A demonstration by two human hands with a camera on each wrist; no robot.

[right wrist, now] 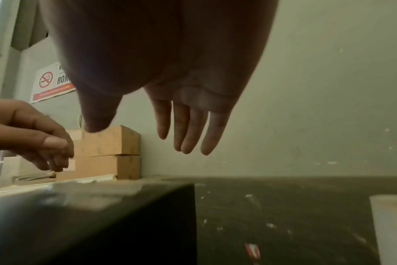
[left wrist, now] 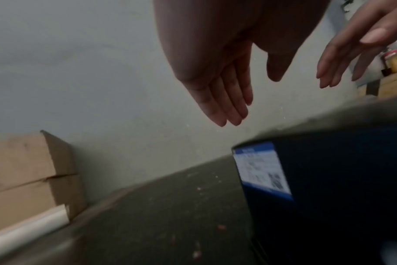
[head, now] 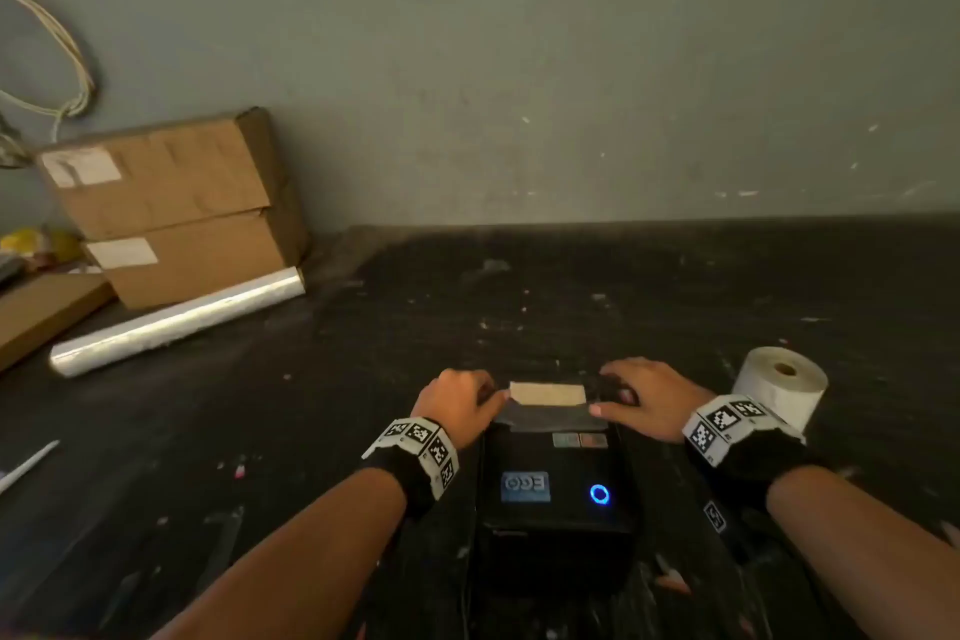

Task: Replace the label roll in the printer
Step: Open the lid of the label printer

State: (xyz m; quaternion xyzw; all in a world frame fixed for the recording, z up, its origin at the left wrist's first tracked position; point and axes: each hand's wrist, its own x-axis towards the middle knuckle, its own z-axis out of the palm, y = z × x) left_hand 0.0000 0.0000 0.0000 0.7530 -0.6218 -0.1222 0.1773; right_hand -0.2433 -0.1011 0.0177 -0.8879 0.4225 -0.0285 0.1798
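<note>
A black label printer (head: pixel 556 489) with a lit blue ring stands on the dark table in front of me. A short tan strip of label paper (head: pixel 548 392) sticks out at its far end. My left hand (head: pixel 483 392) hovers at the strip's left end; its fingers (left wrist: pixel 224 107) hang straight and hold nothing. My right hand (head: pixel 623 392) hovers over the printer's far right corner, and its fingers (right wrist: pixel 188 129) are also straight and empty. A white label roll (head: pixel 779 385) stands on the table just right of the right wrist. The printer's inside is hidden.
Two stacked cardboard boxes (head: pixel 171 203) lean on the wall at the back left, with a roll of clear film (head: pixel 176 322) lying before them and a flat cardboard piece (head: pixel 41 312) beside it. The dark table (head: pixel 519 286) is speckled with paper scraps.
</note>
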